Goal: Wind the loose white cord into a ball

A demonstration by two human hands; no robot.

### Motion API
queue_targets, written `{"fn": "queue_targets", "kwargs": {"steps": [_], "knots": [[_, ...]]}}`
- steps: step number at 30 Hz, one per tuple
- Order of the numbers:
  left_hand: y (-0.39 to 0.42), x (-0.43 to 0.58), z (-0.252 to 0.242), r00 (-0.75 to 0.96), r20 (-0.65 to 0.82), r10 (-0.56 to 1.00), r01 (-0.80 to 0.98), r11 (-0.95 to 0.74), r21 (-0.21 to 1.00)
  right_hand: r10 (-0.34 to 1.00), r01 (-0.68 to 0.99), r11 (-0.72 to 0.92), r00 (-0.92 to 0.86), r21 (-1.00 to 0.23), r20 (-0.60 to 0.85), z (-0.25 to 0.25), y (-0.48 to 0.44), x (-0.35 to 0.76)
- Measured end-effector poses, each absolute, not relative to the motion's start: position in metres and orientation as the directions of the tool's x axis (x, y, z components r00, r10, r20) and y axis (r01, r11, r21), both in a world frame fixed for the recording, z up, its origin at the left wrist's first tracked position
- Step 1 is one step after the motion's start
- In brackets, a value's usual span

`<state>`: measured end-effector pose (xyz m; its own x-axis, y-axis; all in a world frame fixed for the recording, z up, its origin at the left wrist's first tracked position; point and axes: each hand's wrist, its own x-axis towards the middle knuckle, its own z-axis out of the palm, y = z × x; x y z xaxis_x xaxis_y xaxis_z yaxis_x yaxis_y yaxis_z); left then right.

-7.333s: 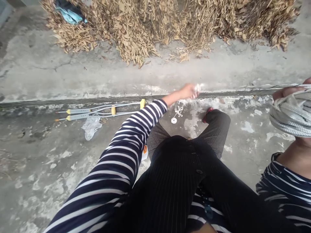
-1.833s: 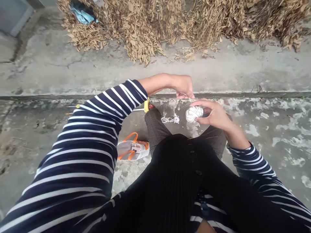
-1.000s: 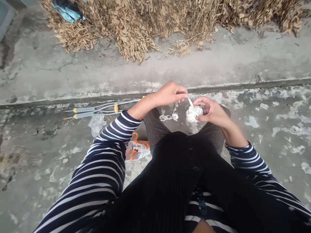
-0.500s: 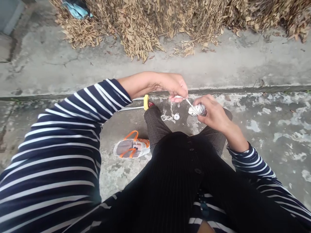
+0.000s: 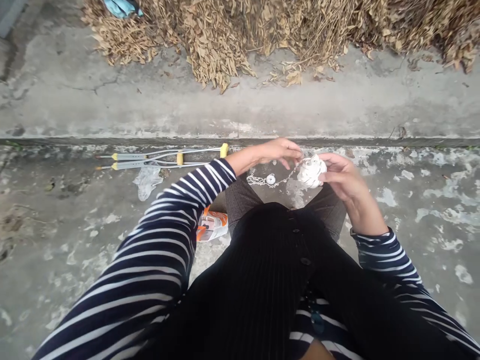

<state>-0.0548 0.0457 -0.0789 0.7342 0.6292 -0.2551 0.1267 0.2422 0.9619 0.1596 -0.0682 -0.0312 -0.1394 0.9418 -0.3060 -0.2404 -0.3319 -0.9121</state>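
Note:
My right hand (image 5: 343, 175) grips a ball of wound white cord (image 5: 312, 171) from its right side, thumb and fingers around it. Beside the ball's left side is my left hand (image 5: 281, 151), its fingers bent and their tips at the white cord (image 5: 290, 175). From there the strand runs down to a loose, tangled heap of cord (image 5: 257, 179) on the ground. A small round white piece (image 5: 270, 179) lies in that heap. My left fingertips are small and partly blurred.
Crutches with yellow pads (image 5: 180, 158) lie on the concrete at left, near a clear plastic bag (image 5: 147, 181). A white bag with orange handles (image 5: 213, 225) stands by my left leg. Dry leaves (image 5: 225, 40) and a blue cloth (image 5: 122, 7) cover the raised ledge (image 5: 240, 110).
My left hand has moved down and right, close to the ball. The taut strand between my hands no longer shows. The ball has turned in my right hand. More of the crutches shows.

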Motion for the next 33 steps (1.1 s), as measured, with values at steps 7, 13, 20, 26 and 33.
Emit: {"fn": "queue_targets", "kwargs": {"steps": [7, 13, 20, 26, 33], "knots": [[-0.004, -0.059, -0.106, 0.720, -0.263, 0.642, -0.071, 0.445, 0.893, 0.861, -0.334, -0.509, -0.196, -0.794, -0.469, -0.042, -0.053, 0.173], [-0.008, -0.072, -0.127, 0.651, -0.342, 0.678, 0.026, 0.430, 0.902, 0.889, -0.534, -0.380, 0.014, -0.755, -0.457, -0.022, -0.041, 0.182], [0.012, -0.120, -0.126, 0.713, -0.432, 0.553, 0.227, 0.401, 0.888, 0.901, -0.639, -0.102, 0.265, -0.762, -0.343, 0.022, -0.041, 0.210], [0.092, -0.145, -0.105, 0.397, -0.375, 0.838, 0.614, 0.061, 0.787, 0.960, -0.481, -0.155, 0.132, -0.863, -0.246, 0.026, -0.062, 0.210], [0.056, -0.036, -0.097, 0.390, -0.098, 0.916, 0.227, 0.007, 0.974, 0.952, -0.431, -0.276, -0.002, -0.859, -0.305, 0.020, -0.063, 0.178]]}}
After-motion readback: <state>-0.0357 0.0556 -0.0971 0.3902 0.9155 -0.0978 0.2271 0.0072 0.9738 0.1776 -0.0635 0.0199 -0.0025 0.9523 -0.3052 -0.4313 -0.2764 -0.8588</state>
